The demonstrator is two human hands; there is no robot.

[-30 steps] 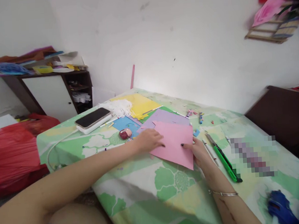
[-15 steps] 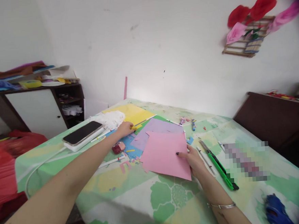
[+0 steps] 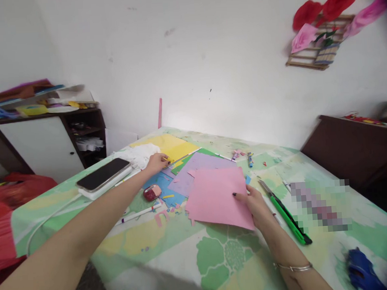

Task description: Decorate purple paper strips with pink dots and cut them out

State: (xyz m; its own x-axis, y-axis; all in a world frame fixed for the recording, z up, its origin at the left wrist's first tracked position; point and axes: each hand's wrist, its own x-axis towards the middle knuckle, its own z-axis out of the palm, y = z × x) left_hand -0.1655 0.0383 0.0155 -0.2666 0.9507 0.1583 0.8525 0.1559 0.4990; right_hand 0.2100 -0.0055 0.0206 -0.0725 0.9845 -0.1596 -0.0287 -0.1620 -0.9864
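My right hand [image 3: 255, 202] holds a pink sheet of paper [image 3: 217, 196] by its right edge, thumb on top and fingers beneath. The sheet lies partly over a lavender sheet [image 3: 204, 164]. Reaching farther out, my left hand [image 3: 157, 162] pinches a small yellow paper piece [image 3: 170, 160] at the near edge of a yellow sheet [image 3: 173, 145]. Green paper [image 3: 181, 165] and blue paper [image 3: 168, 186] show between the sheets. A dark red and pink eraser-like object [image 3: 152, 192] sits below my left wrist.
A phone [image 3: 104, 174] rests on a white block with a cable at the left. Right of my right hand lies a green utility knife [image 3: 288, 218], with a blue object [image 3: 364, 270] nearer the corner. Markers, crayons and paper scraps [image 3: 162, 217] dot the patterned tablecloth [image 3: 175, 256].
My left hand has drawn slightly left and up with the yellow piece. My right hand and the pink sheet have shifted a little to the right. The view has tilted slightly.
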